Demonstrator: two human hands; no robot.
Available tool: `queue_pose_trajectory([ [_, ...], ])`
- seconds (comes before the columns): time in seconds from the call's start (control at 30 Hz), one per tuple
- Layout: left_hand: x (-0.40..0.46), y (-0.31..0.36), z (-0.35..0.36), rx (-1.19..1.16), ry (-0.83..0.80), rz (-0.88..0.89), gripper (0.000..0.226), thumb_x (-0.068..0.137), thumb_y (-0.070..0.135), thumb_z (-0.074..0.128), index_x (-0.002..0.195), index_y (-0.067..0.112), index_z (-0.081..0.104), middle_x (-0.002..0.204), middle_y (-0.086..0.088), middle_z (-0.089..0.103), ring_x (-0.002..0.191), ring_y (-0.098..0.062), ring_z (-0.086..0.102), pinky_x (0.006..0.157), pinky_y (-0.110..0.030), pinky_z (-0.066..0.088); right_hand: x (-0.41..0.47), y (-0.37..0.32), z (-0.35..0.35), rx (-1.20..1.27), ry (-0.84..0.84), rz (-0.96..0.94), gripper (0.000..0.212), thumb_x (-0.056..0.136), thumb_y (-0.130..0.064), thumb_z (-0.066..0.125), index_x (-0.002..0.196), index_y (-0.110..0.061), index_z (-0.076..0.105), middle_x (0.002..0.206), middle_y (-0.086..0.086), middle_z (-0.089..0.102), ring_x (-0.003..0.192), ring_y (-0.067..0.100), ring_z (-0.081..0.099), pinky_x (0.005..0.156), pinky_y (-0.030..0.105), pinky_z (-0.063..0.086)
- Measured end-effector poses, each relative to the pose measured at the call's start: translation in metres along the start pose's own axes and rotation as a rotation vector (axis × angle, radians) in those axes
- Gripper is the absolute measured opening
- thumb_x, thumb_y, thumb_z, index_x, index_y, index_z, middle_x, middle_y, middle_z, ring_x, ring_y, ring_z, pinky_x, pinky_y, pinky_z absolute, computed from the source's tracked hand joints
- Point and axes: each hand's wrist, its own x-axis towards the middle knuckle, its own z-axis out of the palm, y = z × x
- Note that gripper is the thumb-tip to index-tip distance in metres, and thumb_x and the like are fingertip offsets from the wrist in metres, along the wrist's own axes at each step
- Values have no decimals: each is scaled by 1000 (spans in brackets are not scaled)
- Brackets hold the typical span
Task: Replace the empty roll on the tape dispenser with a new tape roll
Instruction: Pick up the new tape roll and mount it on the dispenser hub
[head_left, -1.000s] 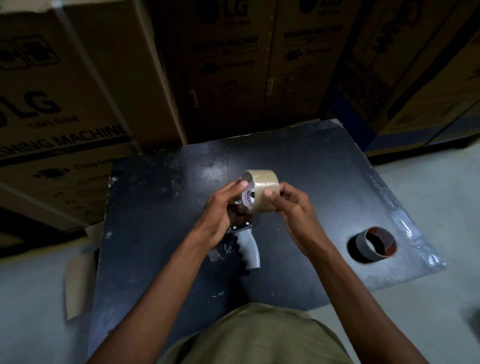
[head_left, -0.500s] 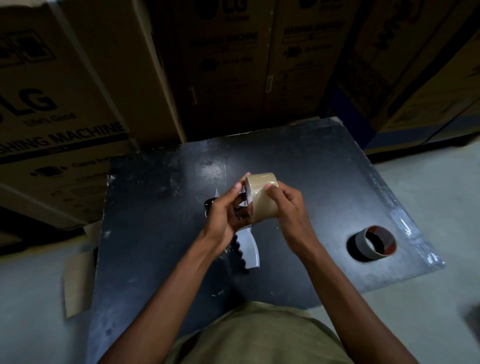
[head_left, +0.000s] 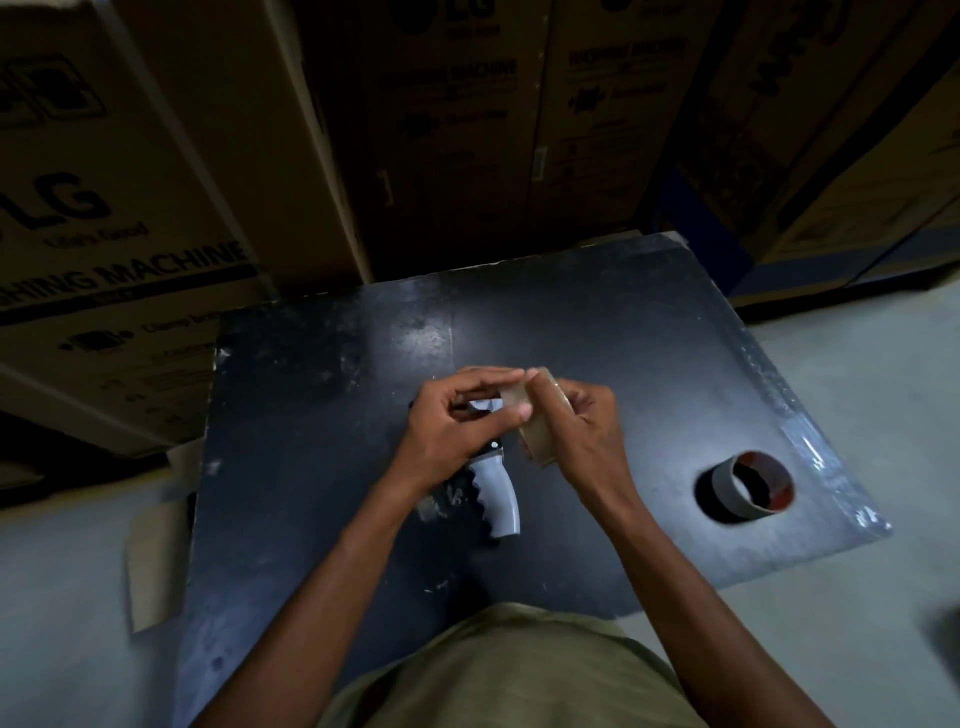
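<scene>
The new tape roll (head_left: 537, 434) has dropped lower since 0.5 s ago, now just above the tape dispenser (head_left: 496, 496) lying on the black worktop (head_left: 322, 415). The right hand (head_left: 582, 431) grips the roll; the left hand (head_left: 457, 421) pinches its near edge. The empty roll (head_left: 748, 491) stands unmoved, well apart at right.

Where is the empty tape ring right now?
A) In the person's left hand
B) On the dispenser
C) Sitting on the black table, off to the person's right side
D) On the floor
C: the empty tape ring lies by itself on the black table, away from both hands, which are busy with the new tan tape roll above the dispenser.
</scene>
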Motion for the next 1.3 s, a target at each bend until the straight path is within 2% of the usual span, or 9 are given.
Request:
queue_pose_trajectory([
  [0.13, -1, -4, -3, 162, 67, 102, 27, 78, 14, 83, 105, 13, 78, 110, 3, 73, 105, -10, 70, 86, -26, 58, 2, 1, -9, -165, -100, 50, 92, 92, -80, 26, 71, 5, 57, 61, 19, 57, 58, 17, 53, 56, 39, 43],
  [0.3, 0, -9, -4, 356, 147, 154, 11, 80, 13, 80, 91, 17, 81, 90, 9, 73, 84, -6, 70, 73, -18, 55, 8, 5, -12, -295, -239, 36, 98, 93, -80, 10, 76, 5, 56, 64, 13, 57, 60, 16, 51, 61, 44, 44],
  [0.47, 0, -19, -1, 455, 124, 89, 10, 84, 16, 72, 80, 24, 69, 82, 14, 65, 77, -4, 64, 69, -32, 58, 12, 5, -16, -305, -300, 11, 73, 97, -73, 23, 62, -11, 38, 54, -9, 39, 53, 6, 39, 54, 28, 33],
  [0.57, 2, -24, -5, 536, 99, 96, 7, 89, 20, 64, 84, 24, 63, 86, 8, 67, 82, -12, 65, 73, -40, 56, 16, 6, -20, -387, -370, -87, 65, 100, -63, 44, 65, -9, 51, 59, -7, 47, 56, 6, 44, 57, 34, 38],
  [0.67, 3, -33, -12, 546, 108, 30, 7, 91, 20, 62, 86, 24, 61, 78, 6, 68, 76, -14, 66, 70, -43, 57, 21, 13, -23, -506, -287, -182, 47, 79, -66, 68, 89, -20, 70, 89, -9, 69, 84, 6, 62, 72, 26, 50],
  [0.8, 3, -38, -13, 472, 99, -10, 12, 92, 17, 60, 82, 25, 59, 73, 3, 67, 66, -18, 68, 62, -39, 59, 32, 17, -31, -622, -446, 100, 77, 69, -65, 82, 134, -33, 57, 131, -9, 56, 115, 11, 55, 95, 28, 50],
  [0.93, 11, -37, -23, 345, -33, -69, 17, 94, 5, 61, 82, 17, 63, 74, -1, 64, 59, -9, 62, 61, -29, 55, 43, 15, -34, -280, -530, 237, 42, 74, -23, 92, 105, -39, 67, 107, -6, 74, 97, 4, 72, 91, 36, 61],
  [1.1, 27, -42, -49, 83, -368, -150, 7, 95, 2, 59, 89, 5, 61, 78, -3, 57, 68, -4, 59, 66, -24, 54, 71, 20, -37, -329, -712, 256, 69, 69, -9, 93, 131, -19, 65, 117, 3, 76, 107, 16, 72, 91, 29, 59],
  [1.3, 51, -66, -59, 146, -137, -151, 6, 98, 2, 56, 100, 2, 62, 82, -5, 63, 70, -5, 61, 62, -24, 53, 111, 27, -14, -694, -527, 47, 101, 55, -40, 100, 143, -16, 55, 123, -1, 70, 109, 13, 68, 96, 24, 54],
])
